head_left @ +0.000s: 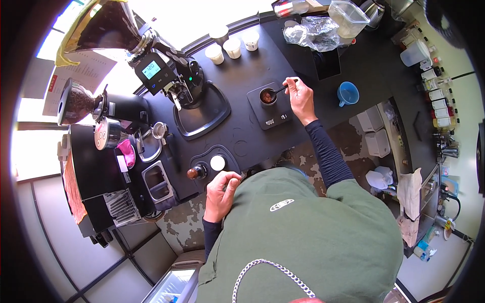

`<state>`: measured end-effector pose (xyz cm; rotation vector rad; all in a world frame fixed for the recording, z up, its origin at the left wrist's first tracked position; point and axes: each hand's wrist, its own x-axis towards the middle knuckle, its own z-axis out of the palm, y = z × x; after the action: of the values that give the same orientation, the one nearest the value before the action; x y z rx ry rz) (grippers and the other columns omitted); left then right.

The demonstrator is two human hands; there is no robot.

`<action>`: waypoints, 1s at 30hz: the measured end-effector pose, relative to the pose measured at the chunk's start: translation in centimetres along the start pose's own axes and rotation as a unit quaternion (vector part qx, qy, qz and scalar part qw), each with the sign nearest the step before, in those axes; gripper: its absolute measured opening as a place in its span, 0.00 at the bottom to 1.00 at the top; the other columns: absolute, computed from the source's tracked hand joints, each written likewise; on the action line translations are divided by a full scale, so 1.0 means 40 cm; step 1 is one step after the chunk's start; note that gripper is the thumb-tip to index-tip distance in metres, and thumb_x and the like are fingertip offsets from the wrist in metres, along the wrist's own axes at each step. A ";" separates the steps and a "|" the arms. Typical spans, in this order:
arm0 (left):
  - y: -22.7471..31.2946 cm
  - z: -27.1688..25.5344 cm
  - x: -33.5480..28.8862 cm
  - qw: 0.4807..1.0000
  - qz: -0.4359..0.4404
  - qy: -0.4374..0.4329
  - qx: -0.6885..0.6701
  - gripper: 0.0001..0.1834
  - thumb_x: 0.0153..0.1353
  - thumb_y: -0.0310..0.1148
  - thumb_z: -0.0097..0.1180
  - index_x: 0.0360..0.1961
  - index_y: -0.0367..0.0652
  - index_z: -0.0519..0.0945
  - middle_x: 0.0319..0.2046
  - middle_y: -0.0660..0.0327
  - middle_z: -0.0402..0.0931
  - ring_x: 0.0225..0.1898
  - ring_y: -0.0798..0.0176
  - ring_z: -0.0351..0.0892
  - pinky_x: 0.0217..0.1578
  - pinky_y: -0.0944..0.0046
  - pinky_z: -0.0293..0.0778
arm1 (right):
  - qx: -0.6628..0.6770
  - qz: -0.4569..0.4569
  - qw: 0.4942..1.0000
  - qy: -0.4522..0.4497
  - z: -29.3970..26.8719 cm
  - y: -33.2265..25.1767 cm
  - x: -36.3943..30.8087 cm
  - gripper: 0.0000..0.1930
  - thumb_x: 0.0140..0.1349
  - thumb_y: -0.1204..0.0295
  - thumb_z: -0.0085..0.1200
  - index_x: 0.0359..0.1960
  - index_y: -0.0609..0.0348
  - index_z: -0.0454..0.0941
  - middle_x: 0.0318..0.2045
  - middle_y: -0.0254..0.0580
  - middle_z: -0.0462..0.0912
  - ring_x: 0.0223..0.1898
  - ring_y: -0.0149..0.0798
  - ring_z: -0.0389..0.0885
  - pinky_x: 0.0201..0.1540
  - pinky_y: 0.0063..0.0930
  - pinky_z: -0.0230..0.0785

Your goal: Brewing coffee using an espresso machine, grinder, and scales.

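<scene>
Pinched between the fingers of my right hand (302, 102) is a dark spoon (278, 91), its end dipping into a small round cup (262, 102). Reddish-brown coffee, whole or ground I cannot tell, lies in that cup. Beneath it is a flat black digital scale (275, 119) with a lit readout. My left hand (220, 197) hovers by the counter's front edge, fingers curled in with nothing visible in them. Nearest to it are a wooden-handled tamper (196, 172) and a white-topped round piece (217, 162) on a dark mat (226, 152).
A large coffee grinder (177, 81) stands over a black tray (225, 113) at left. Beyond are a portafilter (160, 132) and an espresso machine (91, 177). Several paper cups (232, 48) line the back; a blue cup (348, 94) sits right, near crumpled foil (313, 34).
</scene>
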<state>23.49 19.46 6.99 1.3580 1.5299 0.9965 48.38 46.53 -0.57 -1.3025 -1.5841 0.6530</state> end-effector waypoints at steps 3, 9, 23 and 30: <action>0.000 -0.001 0.002 1.000 -0.001 -0.006 0.000 0.16 0.74 0.41 0.58 0.40 0.37 0.83 0.29 0.60 0.79 0.32 0.66 0.79 0.36 0.66 0.74 | 0.000 -0.003 1.000 0.008 0.001 0.003 -0.001 0.19 0.78 0.55 0.49 0.36 0.57 0.81 0.20 0.37 0.80 0.21 0.36 0.80 0.28 0.33 0.70; 0.004 -0.002 0.003 1.000 -0.008 -0.008 -0.006 0.16 0.74 0.41 0.58 0.41 0.37 0.83 0.29 0.60 0.79 0.32 0.66 0.79 0.37 0.66 0.74 | -0.001 -0.001 1.000 0.007 -0.003 -0.001 0.004 0.19 0.78 0.56 0.49 0.36 0.57 0.81 0.20 0.37 0.80 0.21 0.36 0.80 0.27 0.33 0.70; 0.012 -0.007 0.007 1.000 -0.002 -0.011 0.007 0.15 0.73 0.41 0.58 0.41 0.37 0.83 0.29 0.60 0.78 0.31 0.66 0.78 0.37 0.66 0.74 | -0.004 -0.012 1.000 0.014 -0.003 -0.004 0.006 0.19 0.78 0.56 0.49 0.35 0.58 0.80 0.20 0.38 0.79 0.22 0.37 0.81 0.27 0.32 0.70; 0.007 -0.007 0.005 1.000 -0.003 -0.012 0.007 0.16 0.73 0.41 0.58 0.41 0.37 0.83 0.29 0.60 0.78 0.32 0.66 0.79 0.37 0.66 0.74 | -0.009 -0.007 1.000 0.010 0.000 -0.008 0.003 0.20 0.78 0.55 0.48 0.35 0.58 0.80 0.20 0.38 0.79 0.22 0.37 0.81 0.28 0.33 0.70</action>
<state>23.31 19.67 7.35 1.3698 1.5261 0.9643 48.25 46.57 -0.27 -1.3058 -1.5851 0.6171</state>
